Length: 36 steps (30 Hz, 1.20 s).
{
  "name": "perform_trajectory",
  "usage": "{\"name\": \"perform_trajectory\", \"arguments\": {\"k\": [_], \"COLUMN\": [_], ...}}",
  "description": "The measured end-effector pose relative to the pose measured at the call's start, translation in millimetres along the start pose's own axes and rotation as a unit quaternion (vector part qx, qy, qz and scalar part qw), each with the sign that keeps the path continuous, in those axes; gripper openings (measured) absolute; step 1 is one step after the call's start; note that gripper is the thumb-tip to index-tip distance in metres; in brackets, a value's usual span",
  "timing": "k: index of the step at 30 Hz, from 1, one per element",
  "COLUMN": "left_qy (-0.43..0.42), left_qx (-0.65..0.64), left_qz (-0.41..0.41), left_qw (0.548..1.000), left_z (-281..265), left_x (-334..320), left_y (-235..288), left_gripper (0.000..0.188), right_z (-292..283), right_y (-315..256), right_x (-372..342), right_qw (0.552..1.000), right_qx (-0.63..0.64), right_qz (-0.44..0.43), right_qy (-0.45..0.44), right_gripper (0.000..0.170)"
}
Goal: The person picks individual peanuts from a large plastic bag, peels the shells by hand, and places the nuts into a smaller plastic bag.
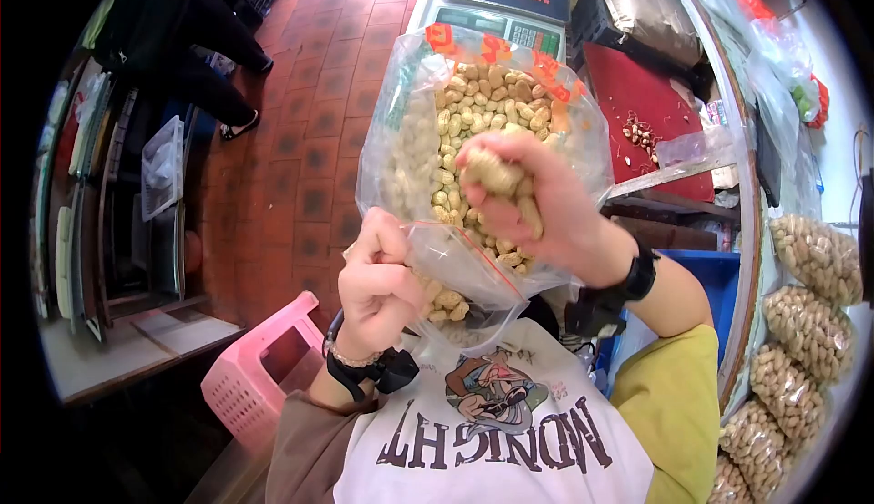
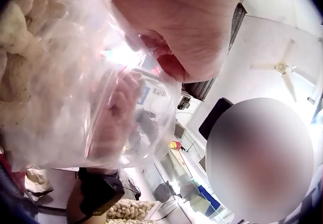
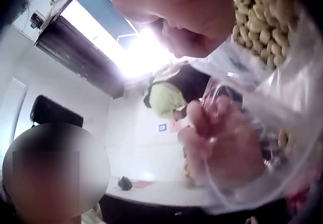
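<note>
My left hand (image 1: 378, 284) pinches the edge of a small clear zip bag (image 1: 466, 267) with a red strip along its mouth. Some peanuts (image 1: 444, 304) lie in the bottom of that bag. Just above and to its right, my right hand (image 1: 555, 199) grips a handful of unshelled peanuts (image 1: 492, 173), slightly blurred. Beneath it stands a large clear bag (image 1: 391, 153) with red print, wide at the mouth and full of loose peanuts (image 1: 469, 112). In the left wrist view, the small bag's film (image 2: 60, 133) fills much of the left side, peanuts behind it.
A scale (image 1: 505, 21) sits beyond the large bag. Peanut scraps (image 1: 640, 135) lie on a red board (image 1: 605, 94) to the right. Several filled peanut bags (image 1: 810, 322) line the far right. A pink stool (image 1: 241, 372) is at left; another person (image 1: 173, 30) stands farther off.
</note>
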<state>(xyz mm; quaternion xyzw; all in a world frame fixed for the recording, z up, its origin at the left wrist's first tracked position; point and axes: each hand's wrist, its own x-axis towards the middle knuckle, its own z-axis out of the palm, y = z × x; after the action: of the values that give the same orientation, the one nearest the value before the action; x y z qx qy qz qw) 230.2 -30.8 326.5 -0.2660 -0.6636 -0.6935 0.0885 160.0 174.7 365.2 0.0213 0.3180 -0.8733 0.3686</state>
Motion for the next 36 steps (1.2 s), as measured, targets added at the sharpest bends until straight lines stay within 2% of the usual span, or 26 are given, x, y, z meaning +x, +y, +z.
{"name": "perform_trajectory", "arguments": {"k": [2,5,7,11,15,17,21,24,26,27,29,30,32,33,34,35,36], "left_qy": [0.073,0.117,0.12,0.121,0.113,0.112,0.112,0.108,0.104,0.106,0.088,0.091,0.07,0.071,0.068,0.064,0.066], "left_qx": [-0.015,-0.035,-0.041,-0.062,-0.057,-0.085,-0.11,-0.096,-0.073,-0.073,-0.055,-0.056,-0.049,-0.049,-0.05,-0.051,-0.051], "left_qz": [0.005,-0.007,-0.013,-0.027,-0.019,-0.021,-0.005,-0.02,-0.012,-0.01,-0.004,-0.003,-0.009,-0.008,-0.006,-0.003,-0.001], "left_qw": [0.997,0.992,0.992,0.99,0.992,0.99,0.988,0.989,0.992,0.992,0.995,0.994,0.996,0.996,0.996,0.997,0.997], "left_z": [2.7,3.5,3.6,7.0,5.4,4.6,3.0,-0.5,-2.4,-4.0,-7.0,-8.0,-9.9,-10.5,-10.9,-11.5,-14.2], "left_x": [-2.7,-6.7,-7.7,-5.0,-2.3,-1.1,0.1,1.0,1.8,2.5,2.1,1.3,0.8,0.9,1.2,1.7,3.6], "left_y": [-3.0,-2.4,-2.0,0.4,2.6,3.2,0.6,2.9,2.7,3.1,4.0,3.9,3.9,4.0,4.0,4.2,4.7], "left_gripper": [0.012,0.013,0.013,0.014,0.014,0.015,0.014,0.013,0.012,0.012,0.011,0.011,0.009,0.009,0.009,0.009,0.009], "right_z": [18.8,36.8,39.7,32.9,34.2,35.1,38.7,36.7,37.4,38.2,39.2,38.7,37.6,37.0,36.3,35.5,32.7], "right_y": [15.0,35.4,44.9,51.9,56.9,56.6,50.2,44.6,40.3,36.5,28.7,26.7,23.0,19.8,16.3,13.2,11.3], "right_x": [-11.1,-21.9,-20.2,-14.2,-13.8,-14.6,-17.9,-19.9,-26.2,-30.9,-42.0,-46.2,-53.1,-55.8,-58.3,-60.8,-63.1], "right_qw": [1.0,0.996,0.993,0.995,0.993,0.99,0.993,0.986,0.956,0.956,0.871,0.87,0.828,0.827,0.694,0.528,0.526], "right_qx": [-0.006,-0.067,-0.103,-0.096,-0.118,-0.129,-0.108,-0.152,-0.279,-0.281,-0.476,-0.478,-0.547,-0.549,-0.697,-0.812,-0.813], "right_qz": [0.004,0.033,0.001,-0.015,-0.029,-0.055,-0.037,-0.029,-0.037,-0.037,-0.069,-0.066,-0.014,-0.013,-0.097,-0.176,-0.177], "right_qy": [-0.011,0.04,0.061,0.006,0.01,-0.016,-0.028,-0.054,-0.079,-0.08,-0.104,-0.105,-0.122,-0.123,-0.153,-0.176,-0.177], "right_gripper": [0.029,0.025,0.021,0.018,0.018,0.019,0.02,0.025,0.031,0.031,0.035,0.035,0.031,0.031,0.026,0.021,0.021]}}
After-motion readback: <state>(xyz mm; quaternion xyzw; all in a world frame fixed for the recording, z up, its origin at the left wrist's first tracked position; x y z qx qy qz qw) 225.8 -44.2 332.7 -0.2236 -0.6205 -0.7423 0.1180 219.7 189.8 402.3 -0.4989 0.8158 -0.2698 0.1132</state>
